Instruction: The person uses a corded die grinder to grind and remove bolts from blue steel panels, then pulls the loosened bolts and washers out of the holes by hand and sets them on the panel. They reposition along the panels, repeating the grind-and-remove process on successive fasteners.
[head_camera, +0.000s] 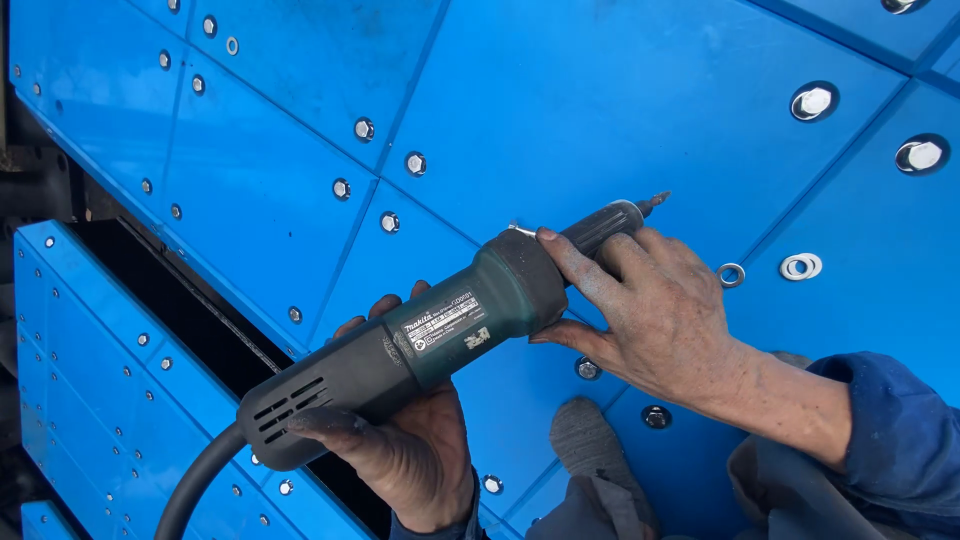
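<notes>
Cradling the tool from beneath, the left hand (415, 440) sits nearest, its fingers wrapped up around the dark rear body of a corded die grinder (440, 330) — an underhand hold that carries the weight and leaves the vented end and the thick black cable (195, 480) free to trail down to the near left. Slightly farther and to the right, the right hand (655, 310) is closed over the green-and-black neck, thumb laid along the top, apparently to steady and steer the nose. Both hands are clamped on the grinder, set apart along its length, so it lies slanted, tip (655, 203) pointing up to the far right. Behind it spread blue panels (560, 100), fixed with rows of bolts (364, 128). Two loose washers (800, 266) lie on the panel just right of the right hand — near open holes. A dark gap (170, 300) between panels runs along the left.
</notes>
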